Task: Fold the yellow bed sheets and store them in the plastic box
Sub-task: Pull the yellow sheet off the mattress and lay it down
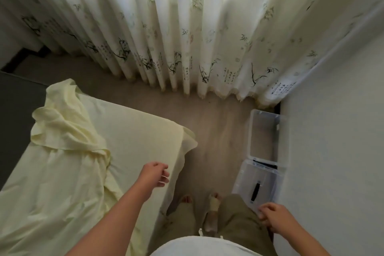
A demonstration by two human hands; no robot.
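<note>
Beside the bed, both hands hung loosely curled, holding nothing.
Yellow sheets (68, 122) lay rumpled on the bed at left; left hand (154, 174), right hand (272, 215); open plastic box (268, 137) stood right, by the wall.

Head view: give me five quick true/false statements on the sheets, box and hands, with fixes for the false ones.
1. The plastic box stands open on the floor by the wall. True.
2. A folded yellow sheet already lies in the box. False: nothing yellow shows inside it.
3. The lid lies on the floor next to the box, nearer the person. True.
4. The left hand grips a corner of the loose yellow sheet. False: it holds nothing and hovers near the bed's edge, fingers loosely curled.
5. The loose yellow sheet is neatly folded. False: it lies crumpled on the bed.
</note>
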